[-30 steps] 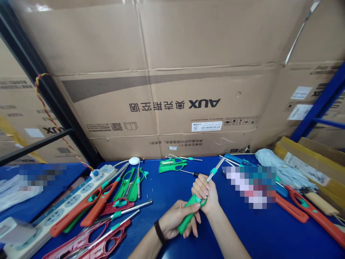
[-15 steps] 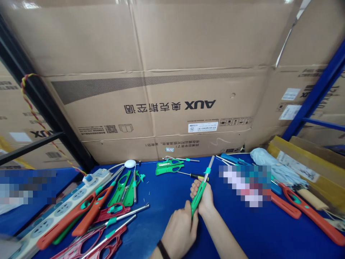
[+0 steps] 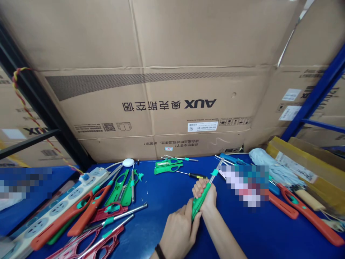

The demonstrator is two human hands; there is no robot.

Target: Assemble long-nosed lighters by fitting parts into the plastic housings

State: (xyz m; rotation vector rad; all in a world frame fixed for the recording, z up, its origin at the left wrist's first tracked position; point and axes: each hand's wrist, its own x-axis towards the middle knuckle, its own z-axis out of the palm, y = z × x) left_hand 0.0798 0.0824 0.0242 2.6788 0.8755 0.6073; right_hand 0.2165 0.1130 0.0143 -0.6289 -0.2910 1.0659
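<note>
A green long-nosed lighter [image 3: 201, 199] slants up and to the right over the blue table, its metal tube pointing away from me. My left hand [image 3: 181, 223] is closed around the lower end of its handle. Farther up, my right hand [image 3: 209, 197] wraps the handle close to the tube, and its fingers hide part of the body. Just beyond the right hand lies a screwdriver [image 3: 194, 176] with a black and yellow handle. Behind it are green lighter casing halves [image 3: 167, 167] and a loose metal tube [image 3: 185, 159].
On the left, orange lighters [image 3: 63, 223] lie by a white power strip [image 3: 60, 207], beside red casings [image 3: 111, 241] and an opened green casing [image 3: 118, 190]. To the right are more orange lighters [image 3: 309, 210], a folded umbrella [image 3: 275, 167] and a yellow-taped box [image 3: 304, 172]. Cardboard [image 3: 167, 86] stands behind.
The lighter's tube end has swung to the right and the lighter leans more. Both hands still grip it. The whole view has shifted slightly.
</note>
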